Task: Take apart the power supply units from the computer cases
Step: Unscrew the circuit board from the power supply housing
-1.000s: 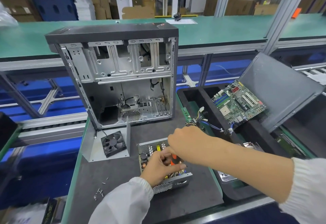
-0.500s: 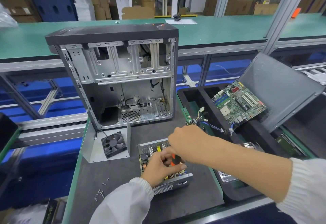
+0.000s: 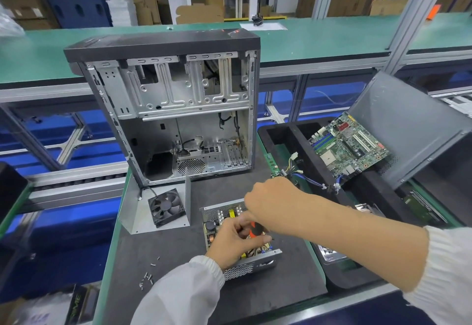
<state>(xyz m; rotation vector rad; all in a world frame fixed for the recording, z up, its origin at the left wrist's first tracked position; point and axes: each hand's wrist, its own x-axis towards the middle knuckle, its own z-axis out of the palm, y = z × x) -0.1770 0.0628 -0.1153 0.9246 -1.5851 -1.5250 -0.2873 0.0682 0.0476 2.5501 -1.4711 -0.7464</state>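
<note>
My right hand (image 3: 270, 200) curls round an orange-handled tool (image 3: 256, 230) over the opened power supply unit (image 3: 245, 264). My left hand (image 3: 236, 243) rests beneath it, fingers bent on the unit's parts.

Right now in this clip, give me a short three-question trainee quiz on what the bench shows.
1. True or false: the opened power supply unit lies on the dark mat, outside the computer case.
2. Where does the loose fan sit? A) inside the case B) on the bent metal panel in front of the case C) in the black tray
3. Fill in: the motherboard leans in the black ____ to the right.

Key: 1 true; 2 B; 3 tray. The left hand and right hand both work over the unit, around an orange-handled tool.
</note>
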